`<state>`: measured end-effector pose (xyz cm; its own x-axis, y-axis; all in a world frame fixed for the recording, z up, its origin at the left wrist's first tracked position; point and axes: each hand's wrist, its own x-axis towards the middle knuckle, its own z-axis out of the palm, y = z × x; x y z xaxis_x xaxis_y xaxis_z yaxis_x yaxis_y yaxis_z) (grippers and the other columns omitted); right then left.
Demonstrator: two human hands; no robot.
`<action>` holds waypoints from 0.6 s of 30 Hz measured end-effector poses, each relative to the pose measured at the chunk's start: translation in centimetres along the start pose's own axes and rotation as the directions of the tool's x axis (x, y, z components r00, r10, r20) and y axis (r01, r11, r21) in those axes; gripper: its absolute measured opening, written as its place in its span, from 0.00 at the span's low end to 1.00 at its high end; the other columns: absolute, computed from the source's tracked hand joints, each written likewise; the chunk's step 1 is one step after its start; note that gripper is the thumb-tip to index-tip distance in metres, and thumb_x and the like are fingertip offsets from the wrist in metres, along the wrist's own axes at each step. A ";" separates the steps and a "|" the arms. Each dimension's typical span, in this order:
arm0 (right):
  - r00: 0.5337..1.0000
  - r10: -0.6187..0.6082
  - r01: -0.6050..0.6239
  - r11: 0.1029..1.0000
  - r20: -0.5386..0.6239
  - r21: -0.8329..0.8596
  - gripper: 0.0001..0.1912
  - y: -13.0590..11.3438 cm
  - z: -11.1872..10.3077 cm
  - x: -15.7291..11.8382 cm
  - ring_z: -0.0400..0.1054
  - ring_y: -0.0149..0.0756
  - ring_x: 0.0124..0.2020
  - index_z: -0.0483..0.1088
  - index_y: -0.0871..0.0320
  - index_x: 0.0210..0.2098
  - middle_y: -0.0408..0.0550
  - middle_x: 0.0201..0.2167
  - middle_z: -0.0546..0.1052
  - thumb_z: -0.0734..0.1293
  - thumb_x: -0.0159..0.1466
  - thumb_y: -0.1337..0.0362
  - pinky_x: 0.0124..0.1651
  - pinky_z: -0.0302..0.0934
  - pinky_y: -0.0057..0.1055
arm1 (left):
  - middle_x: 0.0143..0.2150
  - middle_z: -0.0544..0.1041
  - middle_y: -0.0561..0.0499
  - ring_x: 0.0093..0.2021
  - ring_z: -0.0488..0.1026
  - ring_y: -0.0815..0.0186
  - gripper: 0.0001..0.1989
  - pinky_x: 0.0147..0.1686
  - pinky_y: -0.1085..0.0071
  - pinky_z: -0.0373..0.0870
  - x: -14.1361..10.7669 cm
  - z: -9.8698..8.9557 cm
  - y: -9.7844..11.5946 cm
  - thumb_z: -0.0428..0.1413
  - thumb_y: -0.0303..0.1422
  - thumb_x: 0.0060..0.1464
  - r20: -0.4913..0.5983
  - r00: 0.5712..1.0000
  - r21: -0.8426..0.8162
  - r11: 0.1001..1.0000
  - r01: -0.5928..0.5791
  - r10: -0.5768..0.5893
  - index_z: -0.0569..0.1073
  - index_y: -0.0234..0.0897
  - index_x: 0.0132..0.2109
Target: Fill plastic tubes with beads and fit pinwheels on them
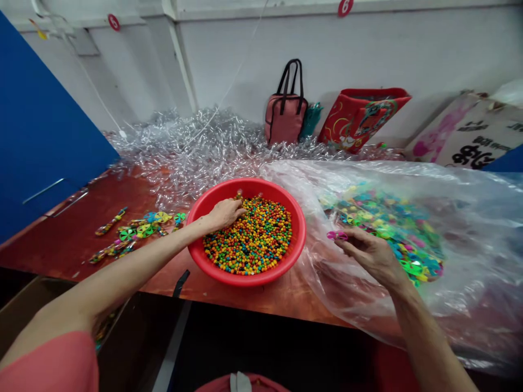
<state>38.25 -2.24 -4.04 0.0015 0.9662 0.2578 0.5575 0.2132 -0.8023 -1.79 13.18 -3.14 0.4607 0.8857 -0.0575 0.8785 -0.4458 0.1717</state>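
A red basin (300, 239) on the table holds many small colourful balls (253, 245). My left hand (226, 213) is inside it at the upper left, fingers closed at the balls; what they hold is hidden. Near its fingertips a clear tube end (239, 193) shows at the far rim. To the right of the basin, my right hand (370, 250) pinches a pink fan piece (336, 235) between thumb and fingers. Beneath and beyond that hand lies a pile of colourful fan pieces (412, 256), partly covered by a clear plastic bag (469, 218).
Clear tubes (204, 147) are heaped along the wall. Filled tubes with fan tops (131, 234) lie left of the basin. A pink handbag (285, 120), a red bag (347, 122) and a printed sack (453, 133) stand behind. Below left is an open box (131, 337).
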 end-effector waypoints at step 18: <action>0.997 -0.003 -0.051 0.711 0.075 0.702 0.16 -12.5 13.6 5.4 0.62 0.28 0.26 0.79 0.54 0.34 0.39 0.26 0.72 0.80 0.56 0.50 0.31 0.61 0.28 | 0.43 0.81 0.46 0.39 0.76 0.66 0.18 0.44 0.66 0.74 -10.5 -3.4 6.2 0.65 0.40 0.55 0.011 0.990 -0.978 0.209 -0.019 0.142 0.81 0.32 0.48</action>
<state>20.06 2.29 0.04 -0.0627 0.9737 0.2190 -0.1864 0.2041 -0.9610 -1.56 1.57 1.83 0.5822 0.8119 -0.0431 0.0509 0.0165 0.9986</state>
